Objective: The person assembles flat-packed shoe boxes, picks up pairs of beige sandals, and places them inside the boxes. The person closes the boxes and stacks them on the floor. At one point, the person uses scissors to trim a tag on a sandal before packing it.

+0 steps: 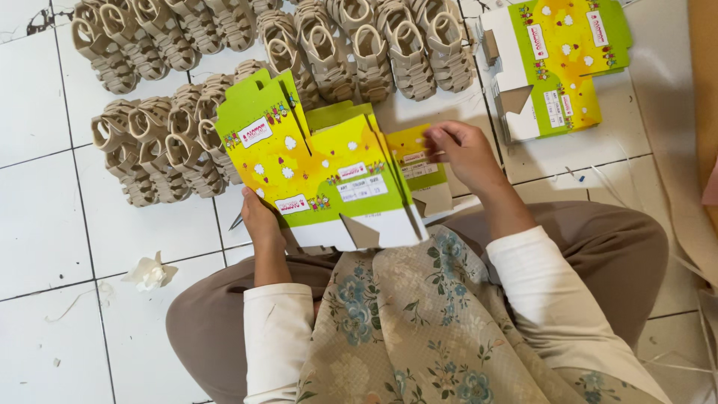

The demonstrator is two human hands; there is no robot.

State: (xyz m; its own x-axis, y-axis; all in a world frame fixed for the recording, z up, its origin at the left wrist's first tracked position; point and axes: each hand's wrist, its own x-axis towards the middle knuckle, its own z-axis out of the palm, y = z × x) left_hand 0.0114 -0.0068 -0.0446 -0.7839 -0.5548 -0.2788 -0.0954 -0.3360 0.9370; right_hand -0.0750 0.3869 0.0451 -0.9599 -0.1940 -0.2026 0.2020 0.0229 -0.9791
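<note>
A flat, unfolded yellow-and-green cardboard shoe box (314, 168) is held up over my lap. My left hand (258, 215) grips its lower left edge from beneath. My right hand (460, 150) pinches a flap at the box's right side, fingers curled on the card. More flat box blanks lie behind it, partly hidden. Rows of beige child-size sandals (359, 41) lie on the white tiled floor beyond the box, and a second cluster of sandals (161, 142) sits left of it.
A stack of the same flat box blanks (557, 67) lies on the floor at upper right. A crumpled white paper scrap (149, 273) sits on the tiles at left. Thin white strips trail along the right edge.
</note>
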